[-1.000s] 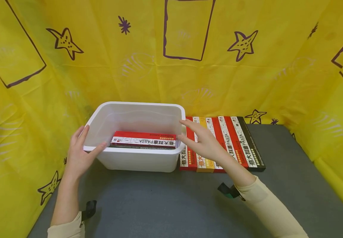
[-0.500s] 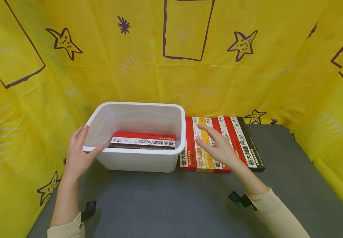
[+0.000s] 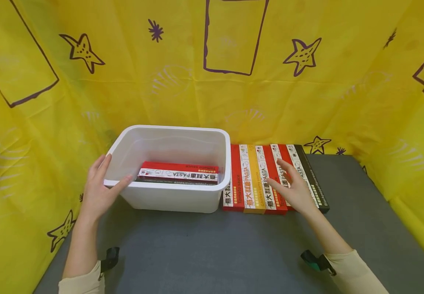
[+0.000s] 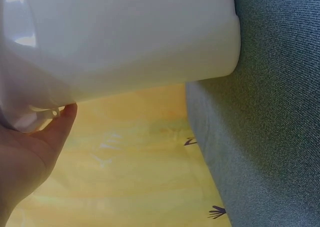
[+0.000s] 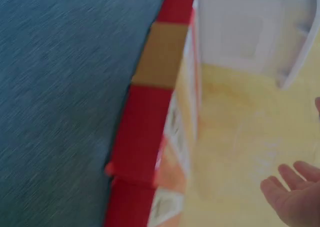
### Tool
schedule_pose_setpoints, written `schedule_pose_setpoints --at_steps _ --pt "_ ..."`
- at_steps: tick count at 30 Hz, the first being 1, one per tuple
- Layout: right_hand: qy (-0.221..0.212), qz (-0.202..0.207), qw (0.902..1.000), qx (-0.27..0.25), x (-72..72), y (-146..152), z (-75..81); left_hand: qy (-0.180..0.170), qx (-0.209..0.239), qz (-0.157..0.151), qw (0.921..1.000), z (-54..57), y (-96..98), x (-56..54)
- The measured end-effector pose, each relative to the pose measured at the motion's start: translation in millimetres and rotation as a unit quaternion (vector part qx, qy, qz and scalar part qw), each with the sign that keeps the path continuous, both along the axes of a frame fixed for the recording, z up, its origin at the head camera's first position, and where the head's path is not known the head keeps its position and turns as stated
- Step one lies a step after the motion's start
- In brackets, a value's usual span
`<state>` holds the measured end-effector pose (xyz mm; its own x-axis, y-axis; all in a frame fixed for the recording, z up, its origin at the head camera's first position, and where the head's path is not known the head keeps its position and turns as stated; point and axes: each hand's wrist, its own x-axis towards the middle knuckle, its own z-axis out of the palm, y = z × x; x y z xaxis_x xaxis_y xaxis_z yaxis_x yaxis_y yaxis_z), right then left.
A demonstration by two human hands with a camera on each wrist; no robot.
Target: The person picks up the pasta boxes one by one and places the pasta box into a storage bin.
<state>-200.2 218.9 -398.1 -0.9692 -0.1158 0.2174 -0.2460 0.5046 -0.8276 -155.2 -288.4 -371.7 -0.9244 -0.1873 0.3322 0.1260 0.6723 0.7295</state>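
In the head view, a white plastic bin [image 3: 175,200] stands on the table. My left hand [image 3: 98,185] grips its left front corner, thumb over the rim and fingers down the outside; the left wrist view shows this hand [image 4: 35,154] at the rim from below. Inside the bin lie several pasta boxes, a red one [image 3: 190,166] among them. Beside the bin lies a row of flat pasta boxes: red, yellow [image 3: 259,200] and, farthest right, black [image 3: 310,173]. Over the right part of the row hovers my right hand [image 3: 296,192], fingers spread, holding nothing.
A dark grey tabletop [image 3: 190,245] lies under everything. Yellow patterned cloth [image 3: 182,94] closes off the back and both sides, close behind the bin and the row of boxes. In the right wrist view the boxes' red ends [image 5: 140,132] face the camera.
My right hand has moved right, from the bin's right rim across the row to its right part, still with nothing in it. The left hand and the bin stay put.
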Motion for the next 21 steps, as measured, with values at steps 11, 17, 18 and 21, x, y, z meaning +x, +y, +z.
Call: schedule_pose_setpoints --at_steps 11,17,18,21 --pt "-0.029 -0.091 0.995 0.031 8.0 42 -14.1 0.003 0.008 -0.002 1.0 -1.1 -0.3 -1.5" --pt "-0.053 -0.129 0.9894 0.041 9.4 59 -23.6 -0.001 0.005 -0.001 1.0 -1.6 -0.4 -1.9" --pt "-0.057 -0.133 0.9887 0.04 9.4 62 -25.3 -0.001 0.003 -0.001 1.0 -1.3 -0.3 -1.7" --pt "-0.061 -0.143 0.9869 0.044 9.2 69 -30.2 -0.001 -0.001 0.0 1.0 -1.3 -0.2 -2.0"
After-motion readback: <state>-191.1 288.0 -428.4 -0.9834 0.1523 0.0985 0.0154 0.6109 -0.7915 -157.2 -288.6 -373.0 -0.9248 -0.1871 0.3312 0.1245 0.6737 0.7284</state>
